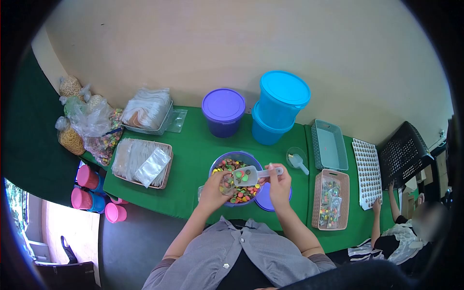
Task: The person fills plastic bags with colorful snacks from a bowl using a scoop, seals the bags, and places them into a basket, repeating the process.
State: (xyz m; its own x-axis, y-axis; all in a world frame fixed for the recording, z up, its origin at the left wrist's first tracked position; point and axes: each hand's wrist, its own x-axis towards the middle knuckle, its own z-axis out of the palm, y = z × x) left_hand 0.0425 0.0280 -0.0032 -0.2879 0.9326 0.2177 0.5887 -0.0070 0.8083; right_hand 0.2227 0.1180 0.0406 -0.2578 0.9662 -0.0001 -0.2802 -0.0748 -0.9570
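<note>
My right hand (pixel 279 186) is closed around the handle of a white plastic scoop (pixel 251 170). A few green and brown pieces lie in the scoop's bowl. My left hand (pixel 212 192) is closed on what looks like a small clear plastic bag (pixel 226 184), with its opening close to the scoop. Both hands are over a purple tub (pixel 212 169) of colourful button-shaped candies (pixel 244 194). A purple lid (pixel 266 197) lies flat beside the tub, partly under my right forearm.
Baskets of clear bags (pixel 157 166) stand left; lidded purple (pixel 224 113) and blue tubs (pixel 280 92) stand behind. A small bowl with a scoop (pixel 297 162), a pink basket of filled packets (pixel 331 200) and a teal basket (pixel 330 145) are right. A co-worker's hand (pixel 377 206) touches a sticker sheet (pixel 366 169).
</note>
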